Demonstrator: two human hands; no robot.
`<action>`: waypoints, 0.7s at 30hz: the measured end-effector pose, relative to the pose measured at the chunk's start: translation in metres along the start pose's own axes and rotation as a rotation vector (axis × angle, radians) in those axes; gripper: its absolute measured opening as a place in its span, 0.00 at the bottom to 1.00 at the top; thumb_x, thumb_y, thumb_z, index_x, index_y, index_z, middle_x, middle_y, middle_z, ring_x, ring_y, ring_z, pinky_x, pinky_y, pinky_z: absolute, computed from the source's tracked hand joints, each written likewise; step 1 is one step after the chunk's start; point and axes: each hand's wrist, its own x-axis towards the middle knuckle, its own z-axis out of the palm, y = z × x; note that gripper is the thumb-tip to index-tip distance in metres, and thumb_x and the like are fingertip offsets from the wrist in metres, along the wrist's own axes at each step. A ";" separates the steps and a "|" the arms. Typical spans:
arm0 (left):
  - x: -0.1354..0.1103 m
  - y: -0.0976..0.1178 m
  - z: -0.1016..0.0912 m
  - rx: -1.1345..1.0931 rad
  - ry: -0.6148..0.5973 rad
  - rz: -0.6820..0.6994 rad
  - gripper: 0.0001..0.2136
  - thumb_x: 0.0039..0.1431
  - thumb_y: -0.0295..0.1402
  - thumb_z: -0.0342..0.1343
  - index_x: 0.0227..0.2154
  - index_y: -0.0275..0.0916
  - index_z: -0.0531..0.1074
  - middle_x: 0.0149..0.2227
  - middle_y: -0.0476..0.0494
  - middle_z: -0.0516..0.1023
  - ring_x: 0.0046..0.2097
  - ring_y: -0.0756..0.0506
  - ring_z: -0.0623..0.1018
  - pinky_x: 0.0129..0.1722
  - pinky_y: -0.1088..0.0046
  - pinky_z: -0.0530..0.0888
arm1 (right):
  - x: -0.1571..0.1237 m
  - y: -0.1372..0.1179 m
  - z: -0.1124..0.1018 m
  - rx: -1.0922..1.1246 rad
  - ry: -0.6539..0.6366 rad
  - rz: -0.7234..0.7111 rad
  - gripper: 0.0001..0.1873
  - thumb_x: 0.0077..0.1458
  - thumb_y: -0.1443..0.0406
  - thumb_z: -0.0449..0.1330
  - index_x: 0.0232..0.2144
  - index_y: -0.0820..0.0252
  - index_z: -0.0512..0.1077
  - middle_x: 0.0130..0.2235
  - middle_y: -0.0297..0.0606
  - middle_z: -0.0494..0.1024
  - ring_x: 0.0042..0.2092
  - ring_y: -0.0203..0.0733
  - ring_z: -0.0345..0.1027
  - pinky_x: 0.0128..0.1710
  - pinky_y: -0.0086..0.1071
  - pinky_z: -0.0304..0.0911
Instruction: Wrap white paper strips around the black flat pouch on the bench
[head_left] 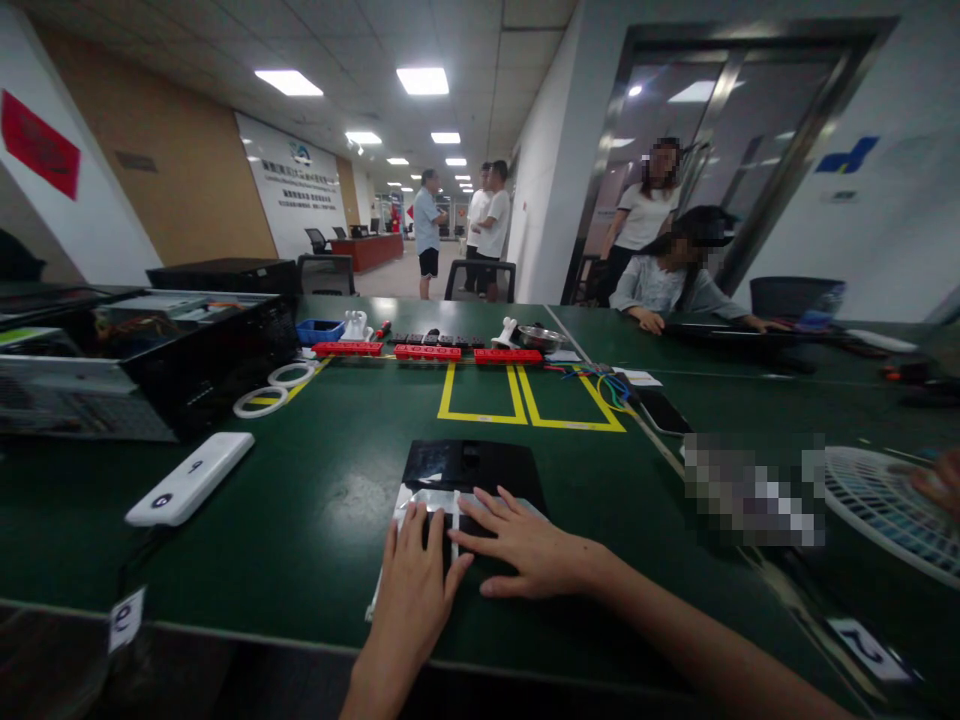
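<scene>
The green surface [315,540] fills most of the lower view, its near edge partly covered by the forearms. On its left lies an opened black computer case [247,370], cut off by the frame; the parts inside are too dim to sort out. At the right edge a white grille [855,490] runs out of view, with a co-worker's hand [941,483] over it, mostly cropped away. Just left of the grille, a pixelated patch [750,490] masks something that cannot be identified.

Near the front middle of the surface lies a flat black item [472,460], glossy at its far end, its nearer part largely hidden by the person's hands. The left hand [415,580] rests on it, fingers extended and slightly apart; the right hand [536,553] is palm down with fingers spread, its fingertips on the item beside the left. What lies under the palms cannot be seen. A pale strip [455,525] shows between the hands, its material unclear.

A white oblong device [191,478] sits to the left, its cord soon lost in shadow. Farther back are a dark phone [661,410], three red strips [427,352] with unreadable detail, two overlapping white rings [260,402] and tangled thin wires [615,388].
</scene>
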 end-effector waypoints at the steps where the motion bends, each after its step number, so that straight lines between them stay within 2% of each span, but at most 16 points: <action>1: 0.000 0.000 0.000 0.006 0.000 -0.002 0.21 0.61 0.39 0.49 0.52 0.30 0.65 0.54 0.27 0.68 0.59 0.32 0.64 0.54 0.50 0.63 | -0.002 -0.002 -0.002 0.011 -0.032 -0.019 0.35 0.56 0.49 0.53 0.63 0.48 0.49 0.67 0.45 0.38 0.66 0.58 0.26 0.59 0.63 0.26; 4: 0.000 0.002 -0.002 -0.007 0.008 -0.017 0.21 0.61 0.39 0.49 0.53 0.32 0.64 0.54 0.29 0.69 0.58 0.33 0.65 0.54 0.51 0.63 | -0.009 -0.010 -0.006 0.085 -0.105 -0.139 0.36 0.54 0.50 0.56 0.62 0.47 0.52 0.66 0.43 0.45 0.66 0.58 0.28 0.57 0.64 0.22; 7: 0.003 0.000 -0.010 -0.096 0.004 -0.033 0.21 0.61 0.39 0.48 0.54 0.34 0.63 0.54 0.31 0.70 0.57 0.35 0.67 0.53 0.52 0.64 | -0.014 -0.021 -0.008 0.239 -0.210 -0.289 0.34 0.54 0.53 0.58 0.61 0.47 0.53 0.63 0.41 0.55 0.65 0.52 0.35 0.59 0.61 0.25; 11: 0.009 -0.016 -0.030 -0.321 0.016 -0.095 0.20 0.65 0.38 0.42 0.57 0.36 0.59 0.54 0.35 0.70 0.55 0.40 0.69 0.53 0.57 0.66 | -0.022 -0.033 -0.014 0.523 -0.419 -0.477 0.28 0.57 0.56 0.56 0.59 0.50 0.59 0.59 0.38 0.63 0.62 0.42 0.50 0.62 0.45 0.37; 13: 0.010 -0.032 -0.037 -0.375 0.057 -0.188 0.19 0.66 0.37 0.39 0.56 0.36 0.59 0.54 0.35 0.69 0.56 0.41 0.69 0.54 0.57 0.66 | -0.024 -0.033 -0.021 0.635 -0.418 -0.521 0.25 0.57 0.57 0.56 0.57 0.52 0.63 0.57 0.38 0.67 0.60 0.40 0.56 0.61 0.37 0.45; 15: 0.010 -0.050 -0.039 -0.377 0.111 -0.254 0.19 0.66 0.37 0.38 0.54 0.35 0.62 0.53 0.35 0.71 0.55 0.40 0.70 0.53 0.56 0.66 | -0.023 -0.029 -0.027 0.675 -0.260 -0.448 0.22 0.58 0.59 0.55 0.55 0.55 0.66 0.55 0.38 0.70 0.57 0.39 0.61 0.58 0.33 0.52; 17: 0.007 -0.067 -0.033 -0.363 0.106 -0.284 0.18 0.65 0.35 0.38 0.52 0.35 0.65 0.51 0.35 0.73 0.52 0.39 0.72 0.52 0.57 0.68 | -0.017 -0.021 -0.027 0.582 0.043 -0.261 0.20 0.60 0.60 0.52 0.54 0.58 0.67 0.54 0.40 0.71 0.55 0.39 0.63 0.57 0.35 0.54; 19: 0.003 -0.078 -0.025 -0.345 0.075 -0.294 0.18 0.64 0.32 0.38 0.51 0.35 0.67 0.50 0.35 0.73 0.51 0.40 0.73 0.51 0.58 0.69 | -0.006 -0.010 -0.022 0.368 0.308 -0.068 0.21 0.62 0.61 0.50 0.55 0.58 0.65 0.57 0.43 0.66 0.59 0.41 0.57 0.60 0.41 0.49; 20: 0.002 -0.081 -0.020 -0.340 0.054 -0.295 0.18 0.64 0.31 0.37 0.51 0.34 0.67 0.50 0.34 0.74 0.51 0.40 0.74 0.51 0.58 0.69 | 0.000 -0.004 -0.018 0.259 0.366 -0.004 0.22 0.61 0.60 0.50 0.57 0.58 0.63 0.60 0.44 0.62 0.62 0.43 0.51 0.62 0.44 0.43; 21: 0.000 -0.083 -0.016 -0.336 0.033 -0.290 0.19 0.63 0.30 0.37 0.51 0.33 0.67 0.50 0.33 0.74 0.51 0.40 0.74 0.51 0.59 0.69 | 0.006 0.002 -0.013 0.170 0.372 0.032 0.26 0.61 0.58 0.51 0.59 0.58 0.60 0.63 0.45 0.56 0.64 0.45 0.44 0.63 0.47 0.38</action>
